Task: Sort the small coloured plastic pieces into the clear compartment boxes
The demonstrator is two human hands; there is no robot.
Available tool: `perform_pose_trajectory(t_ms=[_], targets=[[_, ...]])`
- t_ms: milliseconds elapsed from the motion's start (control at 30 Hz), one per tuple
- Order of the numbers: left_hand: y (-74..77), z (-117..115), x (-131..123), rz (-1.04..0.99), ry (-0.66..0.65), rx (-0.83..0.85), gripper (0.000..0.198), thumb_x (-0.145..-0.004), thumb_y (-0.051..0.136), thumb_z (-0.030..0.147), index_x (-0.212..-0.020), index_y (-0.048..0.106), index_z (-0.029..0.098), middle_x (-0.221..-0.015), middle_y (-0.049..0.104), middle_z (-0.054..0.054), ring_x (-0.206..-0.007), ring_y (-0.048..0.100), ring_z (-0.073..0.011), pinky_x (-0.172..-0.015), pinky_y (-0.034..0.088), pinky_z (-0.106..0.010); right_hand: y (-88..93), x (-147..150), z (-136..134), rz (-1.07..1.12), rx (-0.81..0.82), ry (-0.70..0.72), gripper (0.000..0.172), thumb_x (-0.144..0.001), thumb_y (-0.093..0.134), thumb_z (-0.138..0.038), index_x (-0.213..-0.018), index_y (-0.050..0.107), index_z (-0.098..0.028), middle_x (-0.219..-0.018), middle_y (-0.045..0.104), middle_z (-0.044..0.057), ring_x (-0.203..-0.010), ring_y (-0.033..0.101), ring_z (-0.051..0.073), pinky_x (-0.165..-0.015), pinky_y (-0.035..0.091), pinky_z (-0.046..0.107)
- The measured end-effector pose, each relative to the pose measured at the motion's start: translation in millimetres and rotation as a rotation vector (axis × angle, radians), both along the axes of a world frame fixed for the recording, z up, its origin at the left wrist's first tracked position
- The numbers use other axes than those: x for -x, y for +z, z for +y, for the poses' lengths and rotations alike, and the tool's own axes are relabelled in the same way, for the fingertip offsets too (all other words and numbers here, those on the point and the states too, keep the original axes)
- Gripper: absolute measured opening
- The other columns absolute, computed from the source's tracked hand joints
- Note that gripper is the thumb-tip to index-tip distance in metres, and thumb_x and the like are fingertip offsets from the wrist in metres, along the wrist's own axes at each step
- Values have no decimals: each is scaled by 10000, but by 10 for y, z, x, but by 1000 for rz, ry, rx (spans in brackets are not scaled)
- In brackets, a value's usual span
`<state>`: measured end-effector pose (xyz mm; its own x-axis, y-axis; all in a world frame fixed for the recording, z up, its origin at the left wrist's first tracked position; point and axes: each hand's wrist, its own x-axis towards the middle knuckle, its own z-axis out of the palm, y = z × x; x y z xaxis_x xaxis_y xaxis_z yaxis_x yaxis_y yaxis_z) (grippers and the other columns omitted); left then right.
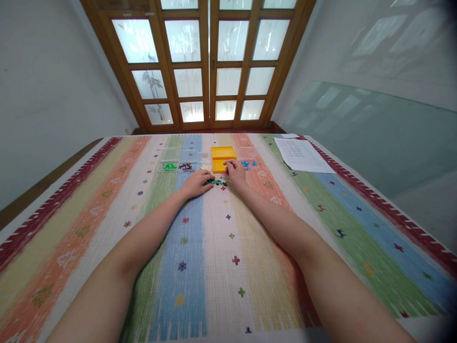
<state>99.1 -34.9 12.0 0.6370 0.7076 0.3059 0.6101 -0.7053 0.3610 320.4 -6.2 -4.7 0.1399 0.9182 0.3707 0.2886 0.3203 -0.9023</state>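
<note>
Both my arms stretch far across a striped cloth-covered table (214,247). My left hand (197,183) rests palm down, fingers together, its tips touching a small pile of mixed coloured beads (217,182). My right hand (235,171) is curled at the front edge of an orange tray (222,155), fingertips pinched together; what they hold is too small to see. Clear compartments flank the tray: green pieces (169,166), dark red pieces (185,166), pale pieces (205,167) and blue pieces (247,164).
A printed white sheet of paper (302,155) lies at the far right of the table. Wooden glazed doors (210,62) stand behind the table's far edge. A glass panel leans along the right wall.
</note>
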Motion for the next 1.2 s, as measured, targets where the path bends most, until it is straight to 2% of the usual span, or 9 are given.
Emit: perform_pose_trajectory(t_ms=[267,600,900,1033,1200], targets=[[-11,24,117,-10,48,-31,301,-967,630,404,-1188,761,247,-1139,696,-92,-1088,634,-261,-1012,486,-415,68,8,-61,-43,-19,32,236,-892,488,-353,-879,681,-217,-673,615,-10,-662,590,187,-682,449,300],[-54,97,148,-18,118,-16,285,-1002,527,274,-1116,785,234,-1058,720,-83,-1020,653,-243,-968,500,-390,116,38,-101,-40,-11,47,248,-887,473,-351,-860,681,-220,-665,616,-19,-666,595,183,-686,436,300],[-22,27,105,-40,176,-25,182,-930,626,300,-973,783,218,-958,698,-66,-942,634,-238,-898,492,-377,75,31,-75,-56,-8,52,244,-886,484,-346,-879,689,-216,-655,615,-24,-639,588,175,-652,430,291],[-33,38,96,-57,185,-12,156,-920,632,280,-938,771,210,-938,692,-61,-919,627,-232,-877,485,-371,49,33,-71,-112,-14,60,248,-909,479,-331,-896,700,-218,-669,634,-22,-659,610,180,-661,440,291],[-45,52,94,-98,199,-3,144,-909,649,284,-924,766,202,-924,688,-55,-897,622,-221,-864,481,-361,28,57,-95,-315,-90,146,226,-940,509,-288,-915,725,-227,-849,730,9,-788,654,193,-751,464,304]])
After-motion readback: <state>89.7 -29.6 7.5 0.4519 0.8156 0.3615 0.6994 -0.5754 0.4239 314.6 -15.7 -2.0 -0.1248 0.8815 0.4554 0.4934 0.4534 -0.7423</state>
